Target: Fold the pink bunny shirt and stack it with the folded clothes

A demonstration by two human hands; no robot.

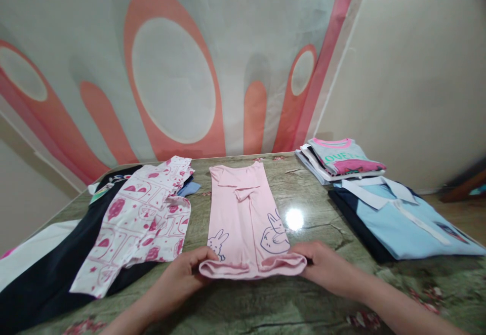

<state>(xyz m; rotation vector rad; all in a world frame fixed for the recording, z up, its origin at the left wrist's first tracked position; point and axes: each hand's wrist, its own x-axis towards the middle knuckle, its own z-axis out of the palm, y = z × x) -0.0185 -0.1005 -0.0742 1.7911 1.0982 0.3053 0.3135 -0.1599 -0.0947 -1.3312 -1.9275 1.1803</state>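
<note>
A pink shirt (243, 208) with rabbit drawings lies lengthwise on the green marbled table (315, 294), its sides folded in. Its near hem is rolled up a little. My left hand (182, 277) grips the hem's left corner, fingers curled under the cloth. On the hem's right corner my right hand (322, 264) holds the fabric the same way.
At the left lies a white garment with pink prints (140, 223) over dark clothes (49, 274). At the right sit a folded light blue polo (402, 218) on dark cloth and a small stack of folded shirts (341, 160). A painted wall stands behind.
</note>
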